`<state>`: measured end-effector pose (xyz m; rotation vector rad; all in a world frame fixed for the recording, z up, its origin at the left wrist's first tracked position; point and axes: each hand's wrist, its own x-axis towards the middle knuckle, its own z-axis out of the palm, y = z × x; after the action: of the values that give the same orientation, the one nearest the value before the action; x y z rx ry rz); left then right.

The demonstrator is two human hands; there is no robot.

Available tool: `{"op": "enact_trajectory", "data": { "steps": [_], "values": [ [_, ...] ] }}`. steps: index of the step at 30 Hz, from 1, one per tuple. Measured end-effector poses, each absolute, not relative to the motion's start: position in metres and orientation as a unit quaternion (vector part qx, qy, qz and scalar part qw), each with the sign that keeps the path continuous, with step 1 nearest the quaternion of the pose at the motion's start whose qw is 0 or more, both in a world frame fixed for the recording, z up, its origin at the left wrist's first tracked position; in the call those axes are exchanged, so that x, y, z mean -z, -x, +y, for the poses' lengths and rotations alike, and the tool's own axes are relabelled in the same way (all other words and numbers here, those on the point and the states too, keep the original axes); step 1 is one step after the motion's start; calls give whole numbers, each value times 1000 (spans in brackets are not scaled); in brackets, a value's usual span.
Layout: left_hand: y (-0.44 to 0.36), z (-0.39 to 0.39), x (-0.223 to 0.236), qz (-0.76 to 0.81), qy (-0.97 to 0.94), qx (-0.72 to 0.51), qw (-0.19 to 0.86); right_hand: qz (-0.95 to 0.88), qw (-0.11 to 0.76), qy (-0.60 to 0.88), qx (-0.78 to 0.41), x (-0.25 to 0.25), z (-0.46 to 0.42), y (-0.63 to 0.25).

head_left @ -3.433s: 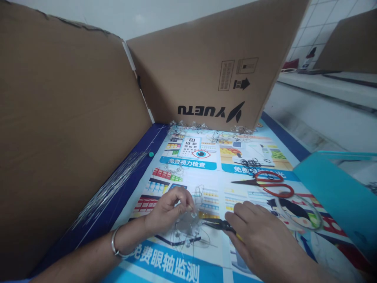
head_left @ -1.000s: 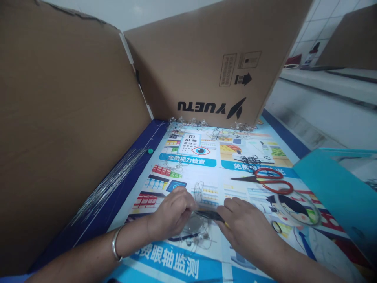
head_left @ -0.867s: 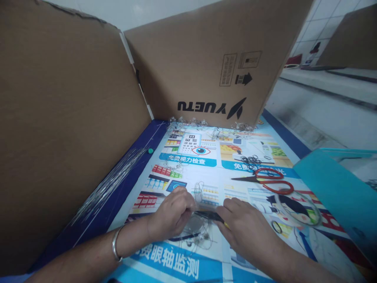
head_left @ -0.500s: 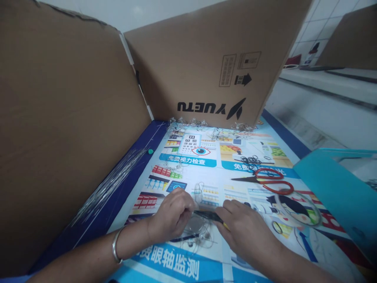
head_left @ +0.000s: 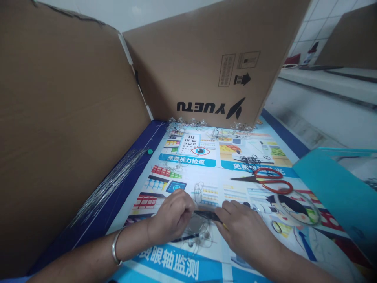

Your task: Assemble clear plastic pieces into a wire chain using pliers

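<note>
We see the pliers (head_left: 209, 215), with dark metal jaws and a bit of yellow on the handle, lying almost level in our right hand (head_left: 247, 228), tips by our left hand (head_left: 176, 214). Pinched in that left hand, the wire piece (head_left: 203, 237) has thin loops and clear beads, spread low over the printed desk cover; its gripped part is hidden.

Cardboard (head_left: 188, 67): plain brown, black print. Sheet (head_left: 188, 176): white ground, blue bands with white characters, multicoloured cartoon pictures. Cloth (head_left: 131, 177): dark blue. Scissors (head_left: 258, 179): red handles, dark blades. Pliers (head_left: 209, 215): dark, yellow at grip. Box (head_left: 332, 181): teal. Bracelet (head_left: 114, 247): silver. Rings (head_left: 251, 160): black. Wires (head_left: 108, 189): silvery grey. Tiles (head_left: 319, 23): pale, dark grid lines.
</note>
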<state>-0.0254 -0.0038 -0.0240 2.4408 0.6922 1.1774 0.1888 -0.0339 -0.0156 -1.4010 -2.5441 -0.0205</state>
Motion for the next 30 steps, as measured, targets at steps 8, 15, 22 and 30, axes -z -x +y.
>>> {"op": "enact_trajectory", "data": {
  "steps": [8,15,22,30],
  "values": [
    [25,-4,21,240,-862,-414,165,-870,108,480,4,14,-34,-189],
    [25,-2,22,238,-864,-414,163,-874,92,477,1,13,-33,-189],
    [25,-4,22,239,-863,-413,165,-865,30,498,-54,6,-32,-187],
    [26,-5,22,239,-856,-420,185,-846,7,510,-154,-2,-27,-189]
  ]
}}
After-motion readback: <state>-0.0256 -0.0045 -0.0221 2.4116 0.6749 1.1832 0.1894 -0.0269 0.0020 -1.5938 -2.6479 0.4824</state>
